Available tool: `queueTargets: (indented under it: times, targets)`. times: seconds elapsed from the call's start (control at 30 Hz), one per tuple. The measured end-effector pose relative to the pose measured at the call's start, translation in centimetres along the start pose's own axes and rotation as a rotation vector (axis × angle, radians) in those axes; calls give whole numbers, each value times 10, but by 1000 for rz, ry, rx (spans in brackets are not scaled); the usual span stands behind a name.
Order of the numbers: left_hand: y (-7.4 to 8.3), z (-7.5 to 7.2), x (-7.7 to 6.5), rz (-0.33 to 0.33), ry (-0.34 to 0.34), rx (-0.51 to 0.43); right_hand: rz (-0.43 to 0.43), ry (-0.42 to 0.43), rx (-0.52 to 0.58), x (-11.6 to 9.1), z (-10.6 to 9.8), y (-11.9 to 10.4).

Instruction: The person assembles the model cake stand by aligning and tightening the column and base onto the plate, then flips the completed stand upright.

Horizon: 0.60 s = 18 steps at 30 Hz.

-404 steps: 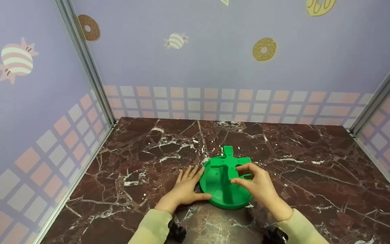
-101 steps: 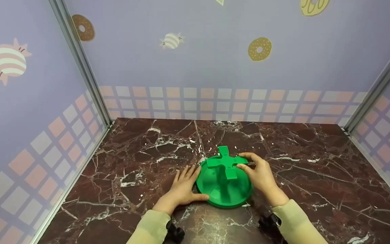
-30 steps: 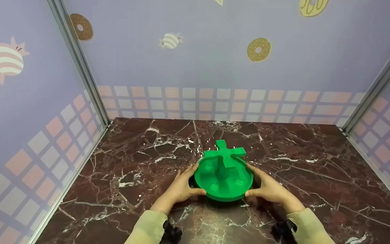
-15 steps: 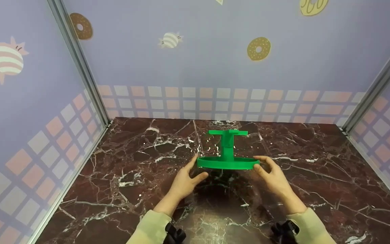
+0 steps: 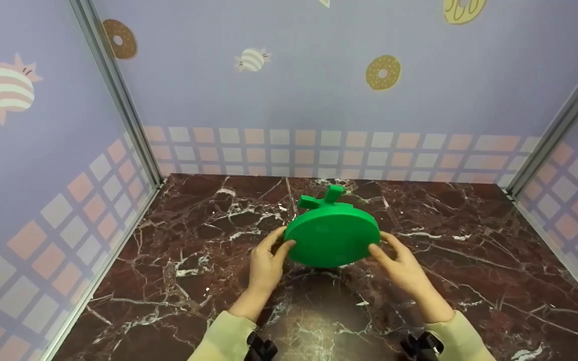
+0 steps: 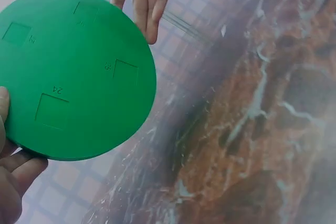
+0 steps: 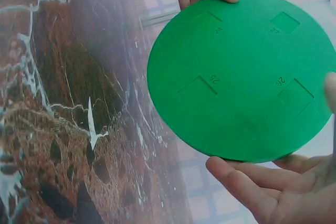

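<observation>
A green round stand (image 5: pixel 331 240) is held off the table, tilted so its flat underside faces the head camera. Two arms of its cross-shaped top (image 5: pixel 326 197) show above the far rim; the post is hidden behind the disc. My left hand (image 5: pixel 267 263) grips the disc's left edge, thumb on the underside and fingers behind. On the right edge, my right hand (image 5: pixel 404 265) holds it between the thumb and fingers that reach behind. In the right wrist view, the underside (image 7: pixel 241 77) carries several shallow square outlines with small numbers beside them.
The dark red marbled tabletop (image 5: pixel 193 311) lies under the stand, with small white flecks behind it. Purple patterned panels (image 5: pixel 309 100) enclose the back and sides, joined by metal corner posts (image 5: pixel 118 95). A black camera is strapped to each wrist.
My right hand has gone from the cross-shaped top to the disc's right edge. Both hands have lifted the stand off the table and tipped it, top away, so the underside shows.
</observation>
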State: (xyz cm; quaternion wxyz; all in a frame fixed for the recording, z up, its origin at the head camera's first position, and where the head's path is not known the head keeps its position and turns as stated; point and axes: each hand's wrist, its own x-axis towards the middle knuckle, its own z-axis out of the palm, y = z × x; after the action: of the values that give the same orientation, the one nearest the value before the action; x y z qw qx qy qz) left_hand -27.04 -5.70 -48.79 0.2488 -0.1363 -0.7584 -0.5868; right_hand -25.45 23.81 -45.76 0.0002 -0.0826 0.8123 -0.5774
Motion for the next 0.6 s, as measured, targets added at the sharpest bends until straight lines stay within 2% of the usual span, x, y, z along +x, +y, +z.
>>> queueTargets:
  times: [0.1, 0.23, 0.33, 0.47, 0.6]
  targets:
    - [1, -3, 2, -32, 25, -15, -77, 13, -99, -1, 3, 2]
    - [6, -6, 5, -84, 60, -29, -172, 59, -153, -2, 7, 4]
    - [10, -7, 7, -140, 67, -60, -233, 87, -150, -2, 10, 7]
    - [15, -7, 8, -218, 37, -119, -324, 104, -140, -2, 11, 10]
    - [20, -8, 10, -235, -3, -169, -349, 56, -42, -1, 5, 11]
